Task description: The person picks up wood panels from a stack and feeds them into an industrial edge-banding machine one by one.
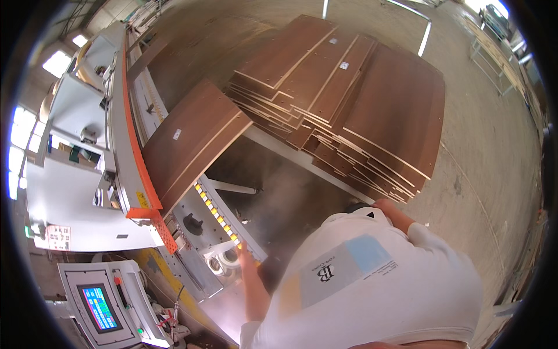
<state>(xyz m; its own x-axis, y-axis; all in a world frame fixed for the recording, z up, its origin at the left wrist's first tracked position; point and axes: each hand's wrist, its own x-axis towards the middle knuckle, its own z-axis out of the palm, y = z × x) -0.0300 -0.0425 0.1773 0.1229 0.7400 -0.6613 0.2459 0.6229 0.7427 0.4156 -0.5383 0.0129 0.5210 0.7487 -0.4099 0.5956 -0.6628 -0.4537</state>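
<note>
The right hand [382, 203] beside stacked panels [346, 96] looks indistinct.

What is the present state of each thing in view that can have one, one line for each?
Control screen: lit.
Single brown panel: lying across the yellow-and-white rail.
Brown panel pile: stacked, edges uneven.
Left hand: at the rail's near end; grip unclear.
Right hand: beside the pile, mostly hidden.
</note>
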